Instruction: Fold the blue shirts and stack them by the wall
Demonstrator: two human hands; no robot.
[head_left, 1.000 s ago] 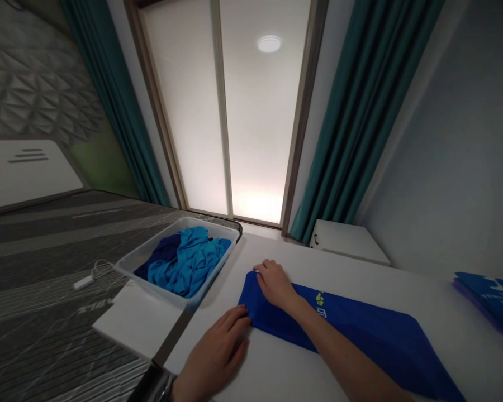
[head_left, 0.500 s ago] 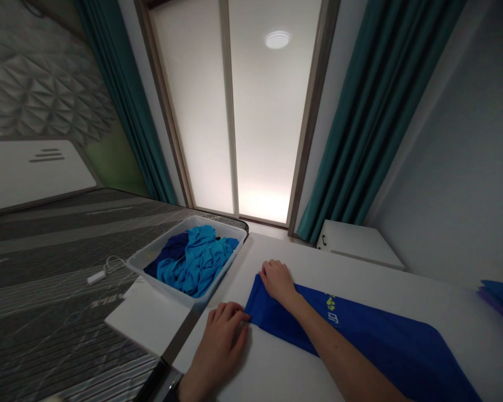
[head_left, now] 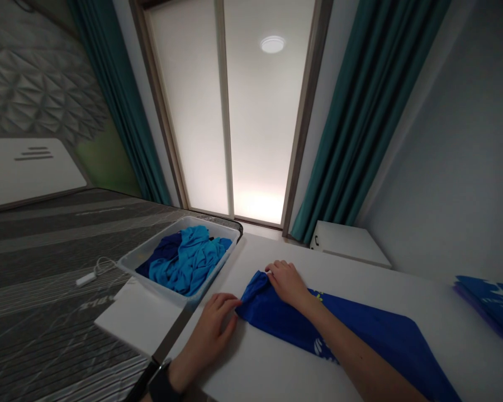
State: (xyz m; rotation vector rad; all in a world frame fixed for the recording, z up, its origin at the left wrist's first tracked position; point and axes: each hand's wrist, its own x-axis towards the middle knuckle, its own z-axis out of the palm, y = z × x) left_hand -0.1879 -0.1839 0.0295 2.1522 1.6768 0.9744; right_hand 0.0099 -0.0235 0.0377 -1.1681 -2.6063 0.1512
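Note:
A blue shirt (head_left: 272, 307), folded into a long strip with yellow and white print, lies on the white table. Its left end is puckered and slightly raised. My left hand (head_left: 213, 324), with a dark watch at the wrist, pinches the near corner of that end between thumb and fingers. Curled over the far edge, my right hand (head_left: 288, 282) grips the cloth near the other corner, and its forearm crosses the strip and covers part of the print.
A translucent plastic bin (head_left: 174, 295) with crumpled blue clothes (head_left: 197, 259) stands left of the table (head_left: 251, 363). Folded blue garments (head_left: 492, 304) lie at the right. Beyond the table is a white cabinet (head_left: 350, 243). A white plug with a cord (head_left: 86, 279) rests on the dark striped surface.
The shirt's left end has gone from flat to puckered and pulled leftward. White print near its front edge now shows. My left hand has closed on the corner. The view has shifted slightly.

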